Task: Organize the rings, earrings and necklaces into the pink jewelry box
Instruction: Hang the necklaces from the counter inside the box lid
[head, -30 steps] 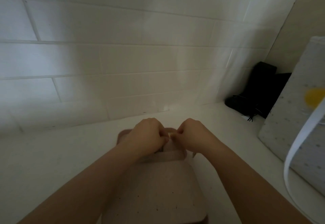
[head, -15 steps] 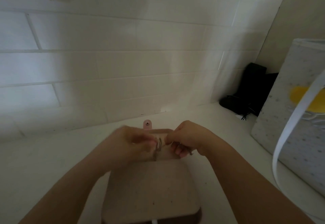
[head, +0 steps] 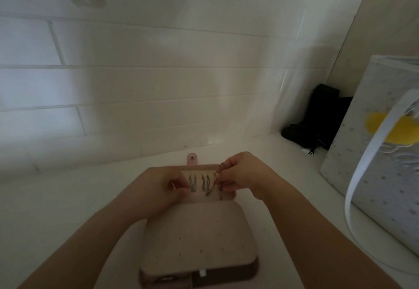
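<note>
Since a moment ago both hands have parted over the open pink jewelry box (head: 197, 236) on the tabletop (head: 56, 209), left hand (head: 163, 190) curled, contents unclear, right hand (head: 240, 175) pinching a thin necklace (head: 210, 190) beside hanging chains (head: 198, 183).

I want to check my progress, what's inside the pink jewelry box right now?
In the open pink jewelry box, thin chains hang on the far panel. The right hand pinches one. The left hand covers the panel's left side.
</note>
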Demonstrator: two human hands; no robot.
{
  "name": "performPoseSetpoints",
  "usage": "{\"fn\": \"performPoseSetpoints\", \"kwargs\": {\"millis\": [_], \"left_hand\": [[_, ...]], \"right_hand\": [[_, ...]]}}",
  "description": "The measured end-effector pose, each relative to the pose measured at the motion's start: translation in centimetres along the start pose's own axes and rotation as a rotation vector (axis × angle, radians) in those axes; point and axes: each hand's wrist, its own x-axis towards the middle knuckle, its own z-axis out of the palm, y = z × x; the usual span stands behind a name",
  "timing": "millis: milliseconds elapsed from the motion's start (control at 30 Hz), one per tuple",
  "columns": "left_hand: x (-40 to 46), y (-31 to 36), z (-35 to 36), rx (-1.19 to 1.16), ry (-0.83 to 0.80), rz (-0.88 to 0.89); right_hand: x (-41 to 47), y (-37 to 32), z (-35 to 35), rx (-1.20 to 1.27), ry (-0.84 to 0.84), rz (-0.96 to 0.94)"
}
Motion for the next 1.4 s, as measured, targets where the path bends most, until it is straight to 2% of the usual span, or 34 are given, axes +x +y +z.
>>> {"fn": "performPoseSetpoints", "kwargs": {"millis": [100, 267, 400, 600, 800, 900, 1000, 1067, 1167, 1267, 1400], "left_hand": [[0.3, 0.4, 0.1, 0.090, -0.112, 0.003], [0.8, 0.4, 0.5, 0.104, -0.164, -0.051], [0.9, 0.3, 0.9, 0.041, -0.179, -0.050], [0.5, -0.3, 1.4, -0.048, -0.080, -0.031], [0.3, -0.7, 1.7, -0.135, -0.020, -0.019], [0.5, -1.2, 1.4, -0.186, 0.031, -0.046], [1.1, -2.2, 1.2, -0.297, 0.201, -0.142], [1.4, -3.1, 1.2, -0.278, 0.279, -0.241], [1.7, -4.4, 1.5, -0.133, 0.219, -0.359], [1.7, -4.5, 2.0, -0.105, 0.213, -0.336], [1.1, -3.7, 2.1, -0.192, 0.419, -0.261]], "right_hand": [[0.2, 0.2, 0.0, 0.068, 0.020, -0.012], [0.7, 0.2, 0.1, 0.151, 0.003, -0.036], [1.1, 0.2, 0.5, 0.064, -0.005, -0.060], [0.6, -0.9, 1.0, -0.465, -0.110, -0.145], [0.4, -1.4, 0.6, -0.720, -0.086, -0.169], [0.5, -1.0, 0.5, -0.746, -0.066, -0.192], [0.7, -0.3, 0.1, -0.672, 0.001, -0.249], [0.7, 0.1, 0.1, -0.651, 0.025, -0.295], [0.5, 1.0, 0.2, -0.674, 0.081, -0.380], [0.8, 2.4, 0.1, -0.653, 0.209, -0.395], [0.5, 3.6, 0.2, -0.655, 0.302, -0.425]]}}
